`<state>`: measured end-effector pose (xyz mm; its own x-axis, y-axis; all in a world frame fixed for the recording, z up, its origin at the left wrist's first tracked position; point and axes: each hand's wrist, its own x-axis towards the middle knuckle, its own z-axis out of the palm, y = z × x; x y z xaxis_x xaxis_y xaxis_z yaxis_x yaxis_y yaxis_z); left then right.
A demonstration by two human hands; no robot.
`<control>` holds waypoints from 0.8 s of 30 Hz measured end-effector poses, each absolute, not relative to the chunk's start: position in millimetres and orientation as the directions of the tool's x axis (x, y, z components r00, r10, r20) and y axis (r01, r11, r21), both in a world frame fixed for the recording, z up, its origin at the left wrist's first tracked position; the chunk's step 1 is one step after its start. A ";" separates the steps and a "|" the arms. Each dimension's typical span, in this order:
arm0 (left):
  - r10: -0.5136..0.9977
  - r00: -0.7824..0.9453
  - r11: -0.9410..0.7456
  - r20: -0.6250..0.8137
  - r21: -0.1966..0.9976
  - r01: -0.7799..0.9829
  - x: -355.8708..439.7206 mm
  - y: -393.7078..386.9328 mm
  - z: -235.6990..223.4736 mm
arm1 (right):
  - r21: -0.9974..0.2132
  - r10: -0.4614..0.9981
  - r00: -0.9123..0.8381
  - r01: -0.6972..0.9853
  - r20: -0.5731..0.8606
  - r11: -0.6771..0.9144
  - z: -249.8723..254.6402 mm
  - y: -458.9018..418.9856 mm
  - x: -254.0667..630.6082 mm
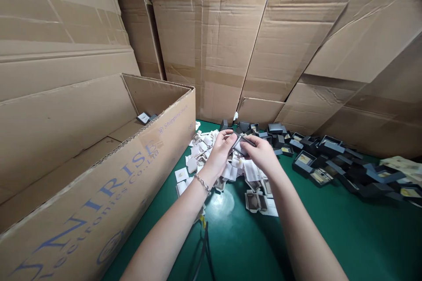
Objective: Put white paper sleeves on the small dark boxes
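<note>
Both hands meet over a heap of small white inserts [200,145] on the green table. Between them is a small dark box [240,145] with a pale inside. My left hand [221,148] grips its left side, a silver chain bracelet on the wrist. With bent fingers, my right hand [260,151] holds the box's right side, the thumb near the pale inside. The fingers partly cover the box. Just below my right hand lies a folded insert [253,202] with a brown inside.
An open printed carton [158,158] stands at the left, with a small box [143,117] inside. Black boxes [329,158] are piled along the right and back. Stacked cardboard boxes [214,44] wall the far side. A black cable [205,250] runs along the front of the table [237,250].
</note>
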<state>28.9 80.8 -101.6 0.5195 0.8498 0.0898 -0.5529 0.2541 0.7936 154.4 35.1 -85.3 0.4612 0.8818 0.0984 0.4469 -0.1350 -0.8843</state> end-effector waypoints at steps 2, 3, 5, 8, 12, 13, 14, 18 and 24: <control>0.834 0.552 0.292 0.022 0.830 -0.475 26.8 83.3 -100.0 | -0.792 0.785 0.545 0.599 0.294 -0.119 -78.9 28.9 160.3; 0.809 0.586 0.342 -0.036 0.840 -0.421 25.6 84.2 -98.8 | -0.769 0.730 0.571 0.631 0.376 -0.097 -75.4 25.8 161.6; 0.709 0.697 0.433 -0.108 0.847 -0.309 23.6 84.8 -97.2 | -0.766 0.663 0.582 0.643 0.470 -0.021 -69.4 20.8 161.4; 0.630 0.769 0.410 -0.108 0.887 -0.211 22.8 83.6 -97.9 | -0.766 0.696 0.514 0.638 0.502 0.082 -66.4 18.2 158.6; 0.735 0.678 0.198 0.026 0.947 -0.252 23.4 83.2 -99.6 | -0.753 0.815 0.372 0.647 0.444 0.114 -70.7 21.4 156.4; 0.742 0.668 0.156 0.057 0.954 -0.255 22.9 83.9 -99.4 | -0.743 0.834 0.339 0.659 0.435 0.119 -71.9 22.4 155.9; 0.737 0.671 0.113 0.087 0.962 -0.249 22.1 84.9 -99.1 | -0.731 0.847 0.311 0.670 0.432 0.127 -72.9 23.2 155.4; 0.642 0.760 -0.025 0.102 0.993 -0.112 18.0 88.2 -99.6 | -0.683 0.864 0.231 0.712 0.448 0.164 -75.2 24.5 151.5; 0.652 0.757 -0.024 0.049 0.999 -0.045 14.7 92.2 -102.9 | -0.641 0.843 0.214 0.744 0.493 0.187 -76.3 23.9 141.5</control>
